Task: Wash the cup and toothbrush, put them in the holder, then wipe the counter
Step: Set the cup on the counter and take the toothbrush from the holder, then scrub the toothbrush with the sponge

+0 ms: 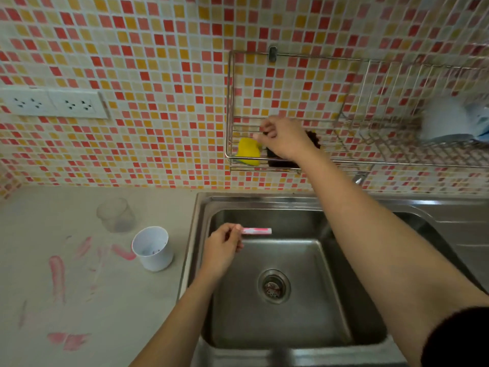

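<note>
From the head view: fetching a scrubber, by the look of it, ahead of washing. Keep the left hand [223, 249] pinched, as now, on the near end of the toothbrush [258, 230], pink shaft pointing right and held over the sink [238, 321]. Reach with the right hand [283, 139] into the wire rack [229, 102] on the tiled wall, fingers curled down between the yellow sponge [247, 152] on its left and the dark scrubber [277, 158] under the palm; cannot tell whether closed on anything. Take one pad cleanly, lifting straight up past the front wire and not dragging the other along. Bring it down to the brush rather than raising the brush to the rack. Well apart from both hands, on the counter [31, 234] left of the sink: white cup [152, 247] upright, blurred clear glass [116, 214] just behind it, pink smears [57, 276] nearer the front, probably for wiping last.
</note>
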Demonstrator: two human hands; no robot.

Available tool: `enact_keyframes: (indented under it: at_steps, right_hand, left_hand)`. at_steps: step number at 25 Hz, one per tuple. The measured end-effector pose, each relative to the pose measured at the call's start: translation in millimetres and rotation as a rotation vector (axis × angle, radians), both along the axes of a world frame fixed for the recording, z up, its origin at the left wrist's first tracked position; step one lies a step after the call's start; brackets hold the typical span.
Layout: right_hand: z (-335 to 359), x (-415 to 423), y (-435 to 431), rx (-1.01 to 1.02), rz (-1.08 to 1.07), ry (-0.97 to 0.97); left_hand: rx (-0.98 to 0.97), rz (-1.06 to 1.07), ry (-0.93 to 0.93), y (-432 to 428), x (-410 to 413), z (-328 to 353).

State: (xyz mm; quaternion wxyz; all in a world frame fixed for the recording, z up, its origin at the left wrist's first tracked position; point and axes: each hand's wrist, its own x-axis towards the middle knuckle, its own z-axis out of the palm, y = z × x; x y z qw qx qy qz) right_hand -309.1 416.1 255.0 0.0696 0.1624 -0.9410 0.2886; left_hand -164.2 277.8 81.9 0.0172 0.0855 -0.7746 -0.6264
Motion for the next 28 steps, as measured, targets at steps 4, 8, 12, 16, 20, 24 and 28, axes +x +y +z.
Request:
enact_keyframes:
  at_steps: [4,8,12,16,20,24,28]
  right_hand:
    - [-3.0,-30.6,-15.1,0.396,0.333,-0.179]
    - [-4.3,-45.8,-24.1,0.536,0.373,-0.151]
    - [-3.8,-51.3,-20.3,0.537,0.434,-0.071]
    - [-4.0,-35.2,6.2,0.316,0.316,0.041]
    - [-26.1,17.3,54.8,-0.183,0.197,0.382]
    - [-87.9,87.9,100.3,-0.508,0.075,0.497]
    - [-173.4,140.5,128.5,-0.412,0.117,-0.041]
  left_hand:
    - [0.002,0.095,0.0,6.1,5.7,-2.2]
    - [-0.02,0.178,-0.035,3.0,12.3,-10.9]
    - [-0.021,0.218,-0.047,6.3,16.8,-12.0]
    - [-0.008,0.216,-0.042,18.6,22.9,-12.8]
    - [-0.071,0.177,-0.022,41.2,23.6,-15.2]
    - [-0.09,0.143,-0.017,58.6,23.5,-24.8]
    - [-0.099,0.072,-0.038,76.4,21.8,-31.3]
